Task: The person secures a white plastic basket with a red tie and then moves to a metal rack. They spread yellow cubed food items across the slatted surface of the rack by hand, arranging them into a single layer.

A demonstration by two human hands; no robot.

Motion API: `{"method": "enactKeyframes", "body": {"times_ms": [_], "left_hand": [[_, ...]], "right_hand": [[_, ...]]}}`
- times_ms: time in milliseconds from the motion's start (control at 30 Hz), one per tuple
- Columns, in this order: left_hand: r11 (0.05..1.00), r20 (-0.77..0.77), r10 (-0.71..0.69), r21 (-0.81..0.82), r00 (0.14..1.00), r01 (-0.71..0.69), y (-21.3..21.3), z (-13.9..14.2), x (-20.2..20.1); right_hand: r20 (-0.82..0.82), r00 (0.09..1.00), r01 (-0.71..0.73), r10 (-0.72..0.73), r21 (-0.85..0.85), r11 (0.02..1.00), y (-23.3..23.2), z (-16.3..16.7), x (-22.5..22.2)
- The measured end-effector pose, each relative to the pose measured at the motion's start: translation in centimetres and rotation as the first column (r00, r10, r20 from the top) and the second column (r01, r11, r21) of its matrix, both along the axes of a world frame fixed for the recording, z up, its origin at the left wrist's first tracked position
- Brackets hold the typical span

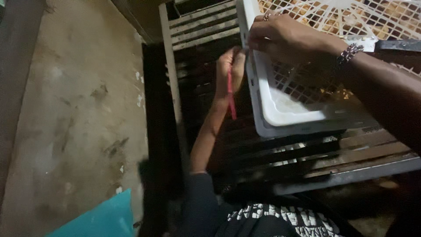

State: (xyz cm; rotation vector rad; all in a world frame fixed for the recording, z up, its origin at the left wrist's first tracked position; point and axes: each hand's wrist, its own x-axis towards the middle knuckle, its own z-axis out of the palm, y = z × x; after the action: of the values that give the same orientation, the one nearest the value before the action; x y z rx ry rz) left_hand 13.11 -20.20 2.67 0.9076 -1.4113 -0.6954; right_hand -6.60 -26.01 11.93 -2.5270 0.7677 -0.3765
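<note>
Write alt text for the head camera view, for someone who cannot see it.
Seen from above, a person's right hand grips the rim of a white plastic lattice crate on a dark slatted rack. The left hand reaches up beside the crate's edge, holding a thin red strip. A stained concrete floor lies to the left.

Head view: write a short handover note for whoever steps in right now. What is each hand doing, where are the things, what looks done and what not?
Left hand: closed on a thin red strip that hangs down beside the crate's near-left edge.
Right hand: resting on the rim of the white lattice crate, fingers over the edge close to the left hand; bracelet on the wrist.
The crate sits on a slatted wooden bench. A teal sheet lies on the concrete floor.
Done: the strip is at the rim.
Left: whether it is fastened cannot be told.
</note>
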Motion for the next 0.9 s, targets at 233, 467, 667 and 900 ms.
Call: {"method": "enactKeyframes", "body": {"times_ms": [233, 467, 667, 900], "left_hand": [[0.993, -0.057, -0.104, 0.050, 0.993, 0.107, -0.6, -2.1, -0.3], [0.975, -0.126, -0.149, 0.146, 0.981, 0.167, -1.5, -2.5, -0.9], [0.964, -0.149, -0.133, -0.250, 0.980, 0.092, -1.2, -0.2, -0.6], [0.974, 0.020, -0.037, -0.225, 0.999, 0.041, 0.7, 3.5, -0.4]], "right_hand": [[0.114, 0.987, 0.090, -0.113, 0.192, 0.977, 4.9, 3.1, -0.3], [-0.050, 0.990, 0.128, -0.132, -0.079, 0.989, 3.4, 3.4, 0.4], [0.096, 0.994, 0.067, -0.055, -0.131, 0.989, 1.8, 2.0, -0.5], [-0.037, 0.976, 0.209, -0.213, -0.089, 0.974, 2.1, 1.7, -0.7]]}}
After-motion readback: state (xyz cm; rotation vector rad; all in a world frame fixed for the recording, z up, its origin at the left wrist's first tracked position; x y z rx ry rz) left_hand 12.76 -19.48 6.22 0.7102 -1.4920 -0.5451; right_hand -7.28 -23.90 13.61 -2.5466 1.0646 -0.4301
